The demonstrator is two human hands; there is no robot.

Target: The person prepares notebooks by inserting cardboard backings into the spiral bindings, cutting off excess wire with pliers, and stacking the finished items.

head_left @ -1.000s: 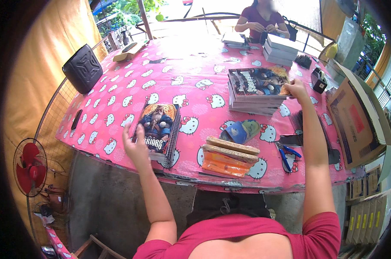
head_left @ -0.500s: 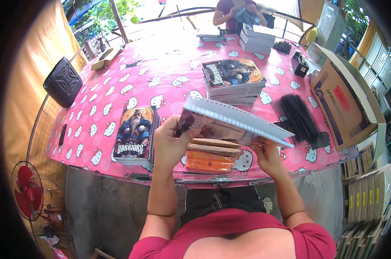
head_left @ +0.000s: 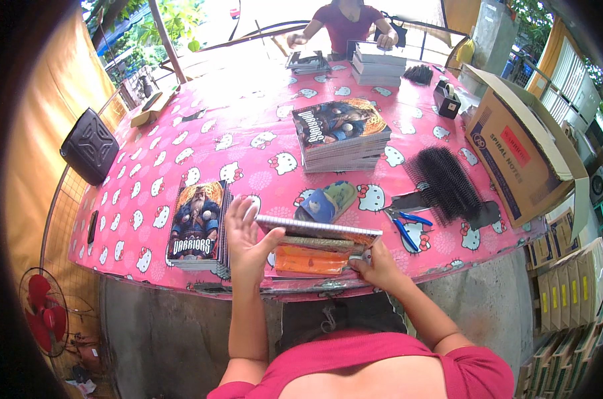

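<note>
A notebook (head_left: 318, 227) stands upright on its long edge between my hands, its row of punched holes facing up. My left hand (head_left: 247, 233) is open, fingers spread, its palm and thumb against the notebook's left end. My right hand (head_left: 380, 266) grips the notebook's right end low down. Just in front of it on the near table edge lie a brown board (head_left: 322, 245) and an orange wrapped bundle (head_left: 308, 261). Beyond the notebook is a blue and green padded item (head_left: 328, 201). Blue-handled pliers (head_left: 408, 229) lie to the right.
Illustrated notebooks form a left stack (head_left: 198, 226) and a taller middle stack (head_left: 344, 136). Black spiral coils (head_left: 448, 183) lie beside an open cardboard box (head_left: 517, 153). Farther back are a tape dispenser (head_left: 446, 100), white book stacks (head_left: 378, 64) and another person (head_left: 348, 26).
The notebook has come down from a slanted, fanned-open position to upright and closed near the table edge. My left fingers have spread. The pliers and padded item are now uncovered. The person opposite has lowered their hands.
</note>
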